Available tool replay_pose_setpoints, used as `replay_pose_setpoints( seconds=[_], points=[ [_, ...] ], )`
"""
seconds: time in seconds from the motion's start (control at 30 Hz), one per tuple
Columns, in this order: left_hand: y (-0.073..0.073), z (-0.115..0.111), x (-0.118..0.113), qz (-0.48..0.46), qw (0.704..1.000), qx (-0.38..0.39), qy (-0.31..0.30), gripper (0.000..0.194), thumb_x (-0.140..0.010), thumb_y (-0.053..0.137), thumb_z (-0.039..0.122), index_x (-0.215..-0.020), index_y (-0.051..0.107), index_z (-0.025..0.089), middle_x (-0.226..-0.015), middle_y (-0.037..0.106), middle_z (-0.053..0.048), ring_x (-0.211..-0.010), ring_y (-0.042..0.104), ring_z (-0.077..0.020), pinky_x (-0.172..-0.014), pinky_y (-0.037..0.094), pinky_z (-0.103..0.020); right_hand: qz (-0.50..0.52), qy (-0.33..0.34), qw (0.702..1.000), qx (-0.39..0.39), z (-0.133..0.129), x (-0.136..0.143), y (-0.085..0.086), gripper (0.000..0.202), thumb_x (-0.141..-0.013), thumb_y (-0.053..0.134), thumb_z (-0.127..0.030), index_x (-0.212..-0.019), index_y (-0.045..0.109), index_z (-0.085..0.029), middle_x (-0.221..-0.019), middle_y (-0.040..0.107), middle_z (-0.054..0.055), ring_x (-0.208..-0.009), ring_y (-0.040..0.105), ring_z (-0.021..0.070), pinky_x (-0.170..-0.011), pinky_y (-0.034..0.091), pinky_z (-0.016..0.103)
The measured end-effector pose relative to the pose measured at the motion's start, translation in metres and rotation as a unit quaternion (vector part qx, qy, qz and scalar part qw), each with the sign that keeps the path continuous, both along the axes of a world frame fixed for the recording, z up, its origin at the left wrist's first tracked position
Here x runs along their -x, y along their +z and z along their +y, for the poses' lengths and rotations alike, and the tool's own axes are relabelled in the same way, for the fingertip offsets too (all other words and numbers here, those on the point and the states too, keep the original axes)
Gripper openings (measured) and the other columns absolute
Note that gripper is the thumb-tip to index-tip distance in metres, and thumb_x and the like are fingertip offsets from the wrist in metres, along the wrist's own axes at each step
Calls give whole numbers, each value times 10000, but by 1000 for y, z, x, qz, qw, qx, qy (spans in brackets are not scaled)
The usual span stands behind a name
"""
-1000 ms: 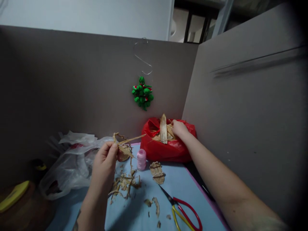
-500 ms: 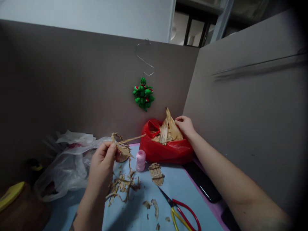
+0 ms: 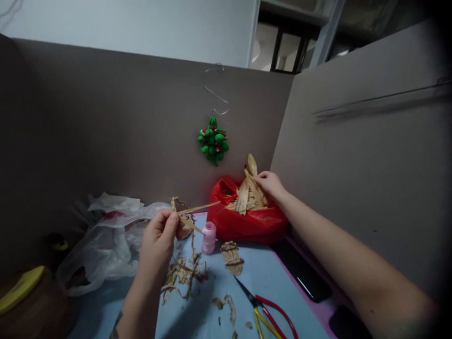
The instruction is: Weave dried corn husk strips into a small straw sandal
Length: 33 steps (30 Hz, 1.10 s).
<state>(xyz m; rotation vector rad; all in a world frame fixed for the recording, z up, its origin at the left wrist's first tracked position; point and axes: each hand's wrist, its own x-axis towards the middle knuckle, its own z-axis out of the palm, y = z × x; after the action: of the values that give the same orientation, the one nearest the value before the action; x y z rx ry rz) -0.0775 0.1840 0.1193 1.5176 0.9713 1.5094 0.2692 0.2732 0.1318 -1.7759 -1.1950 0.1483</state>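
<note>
My left hand (image 3: pixel 158 235) pinches a braided cord of dry husk, with loose strips (image 3: pixel 199 207) sticking out to the right. At the red plastic bag (image 3: pixel 247 226), my right hand (image 3: pixel 270 182) has its fingers closed on a pale dry husk leaf (image 3: pixel 252 165) that stands up above the others. More husk leaves (image 3: pixel 242 197) fill the bag's mouth. A pink thread spool (image 3: pixel 208 238) stands between my left hand and the bag. Near it lies a small woven oval piece (image 3: pixel 231 258).
Scissors (image 3: pixel 253 300) with red and yellow handles lie in front, among husk scraps (image 3: pixel 183 275). A black phone (image 3: pixel 303 270) is at the right, a clear plastic bag (image 3: pixel 102 259) at the left. A green ornament (image 3: pixel 213 141) hangs on the partition.
A husk leaf now stands higher at my right hand, above the bag. My left hand still pinches the cord. The whole view has shifted slightly.
</note>
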Motion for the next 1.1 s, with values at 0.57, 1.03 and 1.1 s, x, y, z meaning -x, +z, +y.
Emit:
replay_pose_setpoints(
  seconds=[0.57,1.03,1.1],
  points=[
    [-15,-3,-35,-158,981,112,-30,291,-748,612,434,-738,603,143,-710,638,-15,-622,536,-111,-597,414,-207,368,188,904,-108,-66,88,15,262,-524,721,-309,-567,495,-184,-484,483,-60,-456,430,87,-438,321,210],
    [-43,-5,-60,-90,959,186,-196,302,-746,637,436,-739,567,143,-629,549,27,-556,472,-86,-531,355,-182,551,303,777,-24,-114,165,-49,304,-475,802,-184,-664,564,-161,-585,617,-34,-511,524,82,-504,395,191],
    [-45,-2,-59,-76,962,185,-188,296,-753,632,434,-740,567,147,-637,553,26,-555,468,-83,-527,349,-179,554,296,778,-23,-112,161,-50,323,-465,797,-158,-709,584,-158,-623,648,-22,-554,562,96,-549,429,203]
  ],
)
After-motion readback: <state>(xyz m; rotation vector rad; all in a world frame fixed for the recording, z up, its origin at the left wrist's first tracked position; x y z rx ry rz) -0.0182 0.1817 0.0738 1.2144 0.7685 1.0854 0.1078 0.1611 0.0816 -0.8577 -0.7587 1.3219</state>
